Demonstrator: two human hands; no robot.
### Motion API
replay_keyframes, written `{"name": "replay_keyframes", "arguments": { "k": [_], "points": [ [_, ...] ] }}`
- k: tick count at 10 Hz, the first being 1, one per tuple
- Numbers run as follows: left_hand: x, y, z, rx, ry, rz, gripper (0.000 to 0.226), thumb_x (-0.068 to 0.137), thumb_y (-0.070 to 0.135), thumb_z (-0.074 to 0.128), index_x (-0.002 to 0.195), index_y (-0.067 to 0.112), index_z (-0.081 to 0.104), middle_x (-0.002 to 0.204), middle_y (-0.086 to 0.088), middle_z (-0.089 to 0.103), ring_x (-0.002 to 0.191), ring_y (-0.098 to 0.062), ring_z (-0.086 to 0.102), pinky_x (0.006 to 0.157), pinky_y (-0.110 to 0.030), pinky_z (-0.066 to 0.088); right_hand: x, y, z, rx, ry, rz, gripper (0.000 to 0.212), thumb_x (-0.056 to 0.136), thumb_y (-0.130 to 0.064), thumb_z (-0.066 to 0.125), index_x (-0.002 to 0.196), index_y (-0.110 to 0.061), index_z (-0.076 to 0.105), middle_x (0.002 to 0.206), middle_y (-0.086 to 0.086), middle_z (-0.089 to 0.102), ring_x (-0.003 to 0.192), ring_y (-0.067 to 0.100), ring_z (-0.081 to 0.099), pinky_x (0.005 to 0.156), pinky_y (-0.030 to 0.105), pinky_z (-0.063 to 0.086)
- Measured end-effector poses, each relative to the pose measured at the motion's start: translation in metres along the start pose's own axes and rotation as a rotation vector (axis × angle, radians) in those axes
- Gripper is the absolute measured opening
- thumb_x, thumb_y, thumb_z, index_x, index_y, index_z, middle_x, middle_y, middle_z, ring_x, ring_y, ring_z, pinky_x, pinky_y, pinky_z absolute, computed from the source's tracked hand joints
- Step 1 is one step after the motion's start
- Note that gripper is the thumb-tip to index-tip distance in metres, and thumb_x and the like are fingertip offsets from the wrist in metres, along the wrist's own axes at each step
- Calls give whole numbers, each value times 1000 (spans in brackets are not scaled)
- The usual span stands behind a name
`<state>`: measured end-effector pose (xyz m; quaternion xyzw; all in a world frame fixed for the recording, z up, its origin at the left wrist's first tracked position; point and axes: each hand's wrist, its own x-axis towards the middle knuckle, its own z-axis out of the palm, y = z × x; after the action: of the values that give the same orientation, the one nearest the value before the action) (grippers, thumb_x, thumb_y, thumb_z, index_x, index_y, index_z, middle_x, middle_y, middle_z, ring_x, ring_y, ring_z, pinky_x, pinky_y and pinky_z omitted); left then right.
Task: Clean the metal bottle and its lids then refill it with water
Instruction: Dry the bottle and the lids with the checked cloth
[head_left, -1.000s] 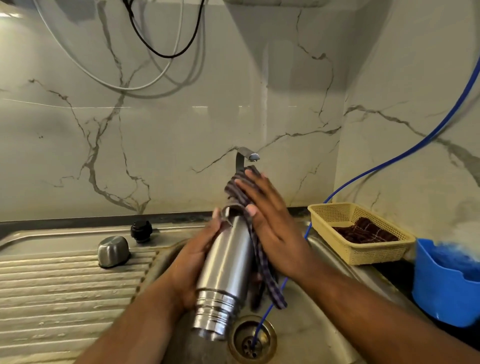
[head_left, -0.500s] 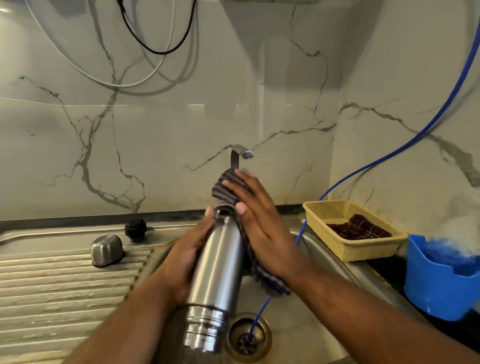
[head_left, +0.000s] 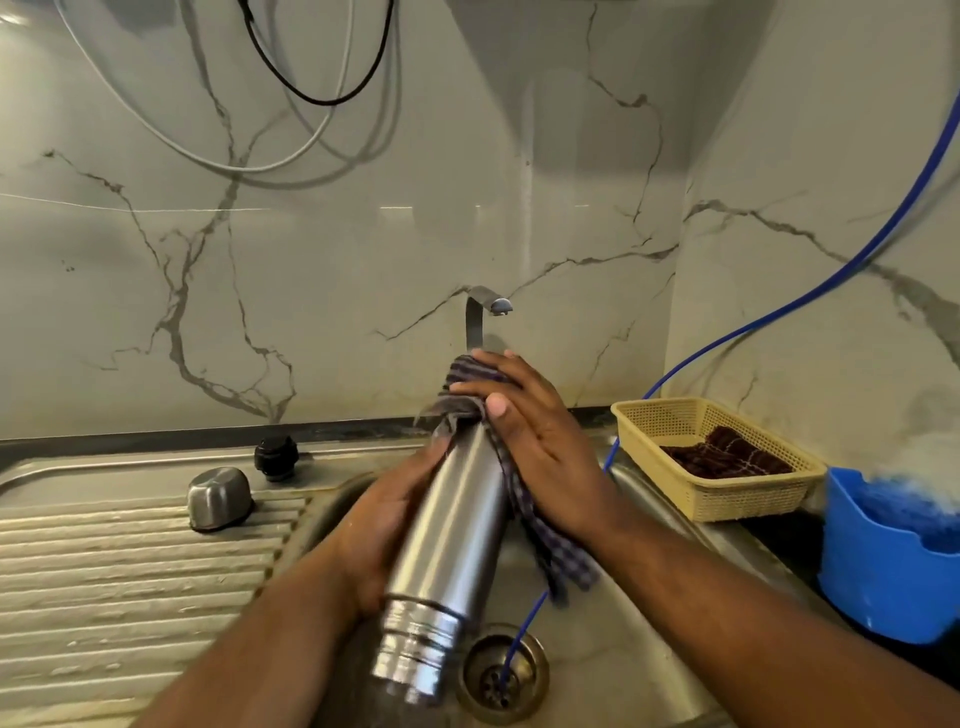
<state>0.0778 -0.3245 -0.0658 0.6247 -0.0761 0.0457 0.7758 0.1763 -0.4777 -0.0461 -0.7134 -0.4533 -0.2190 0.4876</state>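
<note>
The metal bottle lies tilted over the sink basin, its far end wrapped in a checked cloth. My left hand grips the bottle's left side from beneath. My right hand presses the cloth against the bottle's right side and far end with straight fingers. The cloth's loose tail hangs down toward the drain. On the draining board sit a steel cup lid and a black stopper lid.
A steel tap rises behind the bottle. A thin blue hose runs from the right wall down into the drain. At the right stand a yellow basket with a dark cloth and a blue plastic tub.
My right hand slid the cloth up along the bottle toward its far end, which the cloth now covers. The left hand kept its hold.
</note>
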Motion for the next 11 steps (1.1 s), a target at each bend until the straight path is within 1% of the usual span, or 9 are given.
{"name": "replay_keyframes", "arguments": {
  "k": [2,3,4,5,7,8,9,10,11],
  "points": [
    [15,-4,-36,-553,176,5,53,85,37,66,120,-2,70,92,-8,75,77,-15,74,62,-27,61,-23,-34,17,89,-358,-191,34,106,-16,47,136,-18,64,157,-9,44,155,11,17,124,55,19],
    [16,-1,-54,-531,104,-142,73,87,41,65,143,-3,48,127,-20,64,117,-30,65,95,-44,56,-31,-46,23,29,-491,-412,30,99,-8,61,128,-11,70,151,2,53,153,18,25,124,54,18],
    [0,8,-39,-457,96,19,55,107,27,24,145,-10,41,141,-29,52,136,-34,50,118,-37,33,-19,-35,19,-48,-385,-373,33,103,-22,52,132,-23,68,156,-6,47,155,13,19,123,58,12],
    [2,11,-11,-466,86,-158,34,99,32,52,119,9,69,107,-13,70,102,-26,69,95,-37,53,1,-13,15,-83,-170,-132,35,107,-34,43,134,-37,64,161,-19,34,155,6,7,123,59,12],
    [9,4,6,-537,237,-157,41,100,37,56,120,4,68,97,-19,75,77,-32,75,65,-41,61,14,-3,13,124,-120,160,39,106,-49,40,142,-45,54,163,-30,19,154,1,6,127,52,14],
    [7,8,4,-724,85,-148,45,99,45,58,108,4,74,91,-10,75,76,-24,75,67,-35,63,-7,-21,17,156,-208,60,36,107,-36,46,140,-38,58,163,-28,23,156,5,2,126,54,11],
    [7,11,-13,-510,-3,64,43,99,39,59,115,1,72,106,-16,76,99,-18,74,86,-25,58,-28,-36,26,48,-367,-232,34,105,-17,53,136,-25,64,162,-16,33,158,17,0,125,58,5],
    [1,15,-10,-466,-89,108,53,101,35,55,130,-9,61,128,-32,63,122,-34,63,106,-40,48,-22,-35,20,-27,-406,-354,32,103,-15,56,132,-22,67,157,-10,44,157,17,10,123,61,7],
    [3,5,-13,-582,-28,-123,27,90,36,67,90,14,82,91,-9,75,81,-22,75,78,-38,58,-7,-22,12,-99,-249,-259,31,105,-25,49,129,-29,68,154,-16,46,155,10,17,123,58,12]
  ]
}}
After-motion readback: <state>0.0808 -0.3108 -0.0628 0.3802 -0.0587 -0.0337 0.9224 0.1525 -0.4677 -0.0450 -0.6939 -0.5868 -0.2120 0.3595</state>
